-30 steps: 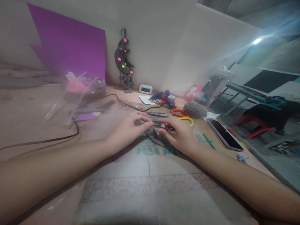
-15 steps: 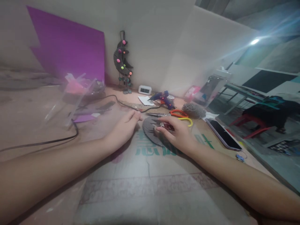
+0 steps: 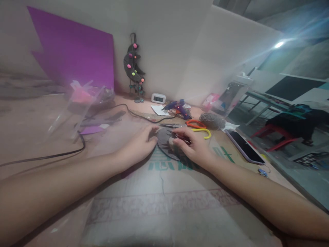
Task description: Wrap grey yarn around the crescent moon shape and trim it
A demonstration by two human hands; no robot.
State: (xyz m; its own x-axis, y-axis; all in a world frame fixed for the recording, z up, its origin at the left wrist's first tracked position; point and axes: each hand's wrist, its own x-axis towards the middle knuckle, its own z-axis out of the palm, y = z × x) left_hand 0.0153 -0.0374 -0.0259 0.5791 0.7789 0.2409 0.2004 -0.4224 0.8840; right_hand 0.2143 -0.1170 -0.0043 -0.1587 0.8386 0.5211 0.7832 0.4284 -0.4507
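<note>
A dark grey round piece lies flat on a printed cardboard sheet. My left hand rests at its left edge, fingers stretched out and touching the rim. My right hand sits on the right part of the piece, fingers pinched around a small tool with dark red handles. The tool's tip is blurred and partly hidden by my fingers. Both forearms reach in from the bottom corners.
Orange and yellow scissors, a ball of twine, a blue glue gun and a phone lie beyond and right. A black cable, plastic bag, purple sheet, moon ornament and small clock are at the back and left.
My left hand drew back to the left off the grey piece, then came back to its left edge. My right hand stayed on the piece with the tool.
</note>
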